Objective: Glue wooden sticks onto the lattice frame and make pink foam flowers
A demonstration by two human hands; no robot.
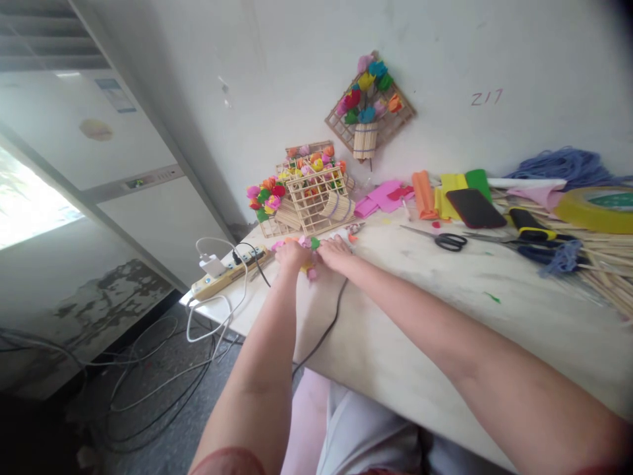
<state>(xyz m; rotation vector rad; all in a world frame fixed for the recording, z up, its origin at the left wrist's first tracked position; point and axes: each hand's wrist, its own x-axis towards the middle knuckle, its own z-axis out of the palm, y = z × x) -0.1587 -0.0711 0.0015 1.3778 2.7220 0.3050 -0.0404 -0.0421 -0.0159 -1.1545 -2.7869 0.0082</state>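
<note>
Both hands reach to the back of the table, over a small cluster of coloured paper flowers (310, 270) in pink, green and yellow. My left hand (293, 254) is closed at the cluster's left side, its fingertips mostly hidden among the flowers. My right hand (335, 253) lies on the right side, palm down with its fingers stretched out. A few white and orange bits show past its fingertips. Just behind the hands stand bamboo-stick lattice frames (316, 191) with stick baskets and paper flowers. A black cord (324, 335) runs from near my right hand over the table's front edge.
A power strip (208, 285) with plugs sits at the table's left edge. Right are scissors (450, 242), a phone (475, 208), coloured crepe paper (424, 195), yellow tape (573, 210), blue string (564, 168) and loose sticks (613, 280). A finished lattice (400, 112) hangs on the wall.
</note>
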